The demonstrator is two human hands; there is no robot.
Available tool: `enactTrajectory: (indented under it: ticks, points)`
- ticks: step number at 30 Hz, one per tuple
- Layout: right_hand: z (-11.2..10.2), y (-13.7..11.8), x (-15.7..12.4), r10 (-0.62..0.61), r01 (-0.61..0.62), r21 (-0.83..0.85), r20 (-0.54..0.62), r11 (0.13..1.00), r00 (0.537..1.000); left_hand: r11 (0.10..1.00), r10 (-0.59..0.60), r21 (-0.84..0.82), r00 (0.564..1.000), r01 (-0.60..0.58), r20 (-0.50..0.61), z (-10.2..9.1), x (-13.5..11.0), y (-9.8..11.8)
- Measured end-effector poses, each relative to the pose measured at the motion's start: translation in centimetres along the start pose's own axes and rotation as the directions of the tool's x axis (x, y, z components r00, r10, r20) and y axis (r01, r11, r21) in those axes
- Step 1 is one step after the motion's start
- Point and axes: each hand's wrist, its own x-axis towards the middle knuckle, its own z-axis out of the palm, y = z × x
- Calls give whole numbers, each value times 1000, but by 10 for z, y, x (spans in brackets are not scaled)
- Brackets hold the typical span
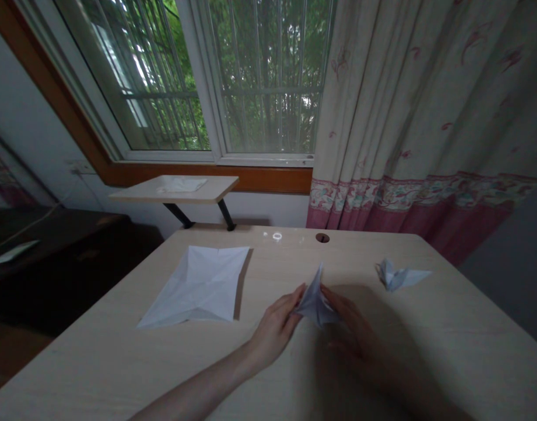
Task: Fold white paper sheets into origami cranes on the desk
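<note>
A pale wooden table (pixel 119 356) fills the lower half of the view. Near its middle, a small folded white paper piece (pixel 315 301) stands with a point upward. My left hand (pixel 274 330) pinches its left edge with the fingertips. My right hand (pixel 353 327) lies in shadow against its right side, fingers closed on the paper. A creased white sheet (pixel 198 286) lies flat to the left of my hands. A finished folded paper figure (pixel 399 276) rests on the table to the right.
A round cable hole (pixel 322 238) sits near the table's far edge. Behind it a small raised shelf (pixel 176 190) stands under the window. A floral curtain (pixel 426 117) hangs at the right. A dark cabinet (pixel 53 245) stands at the left.
</note>
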Motion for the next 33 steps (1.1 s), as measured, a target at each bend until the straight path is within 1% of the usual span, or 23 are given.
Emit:
enactTrajectory:
  ticks: [5, 9, 14, 20, 24, 25, 28, 30, 33]
  points:
    - [6, 3, -1, 36, -36, -36, 8, 999, 999, 999, 25, -34, 1000, -25, 11, 1, -4, -5]
    - [4, -3, 0, -3, 5, -45, 33, 999, 999, 993, 97, -72, 995, -96, 2, -1, -3, -1]
    - [3, -5, 0, -24, 27, -51, 61, 998, 998, 994, 59, -88, 998, -62, -33, -4, -1, 7]
    - [-2, -6, 1, -43, 45, -13, 96, 999, 994, 984, 70, -159, 996, -78, -54, -2, -4, 3]
    - [1, 4, -8, 0, -1, 14, 78, 1000, 997, 983, 26, -178, 989, -52, -143, 1, -4, 0]
    - [2, 7, -10, 24, -25, 11, 93, 1000, 995, 983, 5, -182, 985, -37, -170, 2, -4, -1]
    - [2, 11, -14, 28, -29, 1, 103, 1000, 994, 979, -95, -199, 974, 54, -205, 4, -2, -2]
    - [1, 11, -15, 22, -21, -5, 114, 1000, 993, 965, -161, -232, 973, 121, -163, 5, -2, -3]
    - [-3, 9, -16, 42, -41, -13, 146, 999, 988, 943, -174, -295, 984, 155, -39, 4, -3, -6]
